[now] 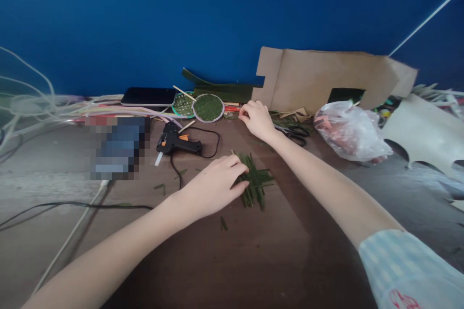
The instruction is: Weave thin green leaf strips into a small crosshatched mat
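Observation:
A small lattice of crossed green leaf strips [259, 183] lies on the brown table in front of me. My left hand [213, 183] is at its left side, fingers curled and thumb bent in over its edge, holding it against the table. Farther back, my right hand [258, 119] reaches to the clutter by the wall, its fingers bent toward the thumb. Whatever those fingertips hold, if anything, is too small to make out. Beside them are red sticks [232, 109]. Black-handled scissors [295, 134] lie just right of that wrist, partly covered by leaf scraps.
A black glue gun [177, 141] with its cord lies left of centre. Behind it are a round green woven disc [208, 107] and a phone [148, 96]. Cardboard [315, 75] leans on the blue wall. A plastic bag [351, 130] sits right; a white cable [87, 210] crosses left.

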{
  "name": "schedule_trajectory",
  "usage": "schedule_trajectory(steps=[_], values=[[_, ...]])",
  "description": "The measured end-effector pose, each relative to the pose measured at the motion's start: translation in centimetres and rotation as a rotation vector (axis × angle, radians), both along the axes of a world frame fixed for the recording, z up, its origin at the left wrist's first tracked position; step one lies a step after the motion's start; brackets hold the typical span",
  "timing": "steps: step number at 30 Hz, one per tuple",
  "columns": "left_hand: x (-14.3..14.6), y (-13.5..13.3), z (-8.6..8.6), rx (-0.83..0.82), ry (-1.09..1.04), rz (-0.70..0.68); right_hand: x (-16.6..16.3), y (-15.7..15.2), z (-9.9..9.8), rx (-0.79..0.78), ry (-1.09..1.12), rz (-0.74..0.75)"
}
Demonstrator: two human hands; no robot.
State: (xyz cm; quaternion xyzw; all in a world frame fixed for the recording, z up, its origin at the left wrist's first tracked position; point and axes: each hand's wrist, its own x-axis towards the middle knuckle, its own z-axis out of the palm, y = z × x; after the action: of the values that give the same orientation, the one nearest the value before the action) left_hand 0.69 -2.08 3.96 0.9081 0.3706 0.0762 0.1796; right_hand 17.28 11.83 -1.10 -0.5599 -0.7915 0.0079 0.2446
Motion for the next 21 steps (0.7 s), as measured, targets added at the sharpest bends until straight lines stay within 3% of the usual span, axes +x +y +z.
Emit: schedule_trajectory(steps=[6,10,15,21], values=[[-0.5,0.8,-0.2,0.016,-0.043,0.066,0.3,-1.2,1.4,-0.037,0.185,0.075],[-1.1,1.8,0.0,-0.005,-0.146,0.233,0.3,-2.9,3.0,-0.06,0.388,0.195],[-1.7,2.8,0.5,-0.063,-0.243,0.427,0.5,-4.8,4.5,-0.239,0.542,0.323],[-1.8,3.1,0.4,-0.315,-0.394,0.498,0.8,-6.9,6.0,-0.54,0.616,0.494]])
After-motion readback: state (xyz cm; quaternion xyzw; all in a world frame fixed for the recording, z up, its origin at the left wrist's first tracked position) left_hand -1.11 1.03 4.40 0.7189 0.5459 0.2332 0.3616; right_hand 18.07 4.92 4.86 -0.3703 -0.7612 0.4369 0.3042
